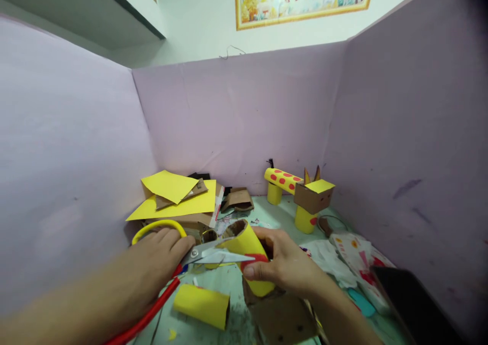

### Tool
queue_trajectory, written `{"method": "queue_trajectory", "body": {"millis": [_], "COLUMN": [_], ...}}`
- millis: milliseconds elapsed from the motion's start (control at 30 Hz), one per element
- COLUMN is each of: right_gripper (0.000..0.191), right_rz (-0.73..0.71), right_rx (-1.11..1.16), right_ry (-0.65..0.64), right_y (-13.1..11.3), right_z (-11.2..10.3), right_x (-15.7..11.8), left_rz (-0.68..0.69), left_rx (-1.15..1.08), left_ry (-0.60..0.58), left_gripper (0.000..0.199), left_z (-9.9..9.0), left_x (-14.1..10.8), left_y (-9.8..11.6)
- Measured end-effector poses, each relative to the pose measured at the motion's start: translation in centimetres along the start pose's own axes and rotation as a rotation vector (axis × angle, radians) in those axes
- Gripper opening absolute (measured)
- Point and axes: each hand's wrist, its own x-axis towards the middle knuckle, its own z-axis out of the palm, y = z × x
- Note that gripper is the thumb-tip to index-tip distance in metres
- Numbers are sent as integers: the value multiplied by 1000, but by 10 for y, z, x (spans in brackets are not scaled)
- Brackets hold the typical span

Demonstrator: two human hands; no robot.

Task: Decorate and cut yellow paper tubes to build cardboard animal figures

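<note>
While the bottom edge cuts off the cardboard box (284, 317), a loose yellow tube (200, 304) lies to its left. Your left hand (162, 253) curls round the scissors (219, 256), fingers partly hidden; one blade crosses the red-patched tube (246, 243), the other's tip is unclear. Your right hand (280, 258) clasps that tube, thumb in front, fingertips hidden. Beyond, open tabletop (285, 215) runs between yellow sheets (171, 185) and spotted figure (282, 180) toward the lilac back panel (244, 116).
</note>
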Motion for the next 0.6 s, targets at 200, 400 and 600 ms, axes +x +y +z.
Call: {"method": "queue_trajectory", "body": {"millis": [200,400,600], "right_gripper": [32,28,28], "right_rz": [-69,-41,-12], "right_rx": [-3,31,3], "right_ry": [89,34,63], "right_y": [2,1,3], "right_z": [11,12,14], "right_x": [2,1,0], "left_rz": [-96,-72,-123], "left_rx": [100,197,160], "left_ry": [-59,47,-32], "left_gripper": [36,42,50], "left_z": [21,43,48], "left_x": [3,7,3], "left_y": [13,6,16]}}
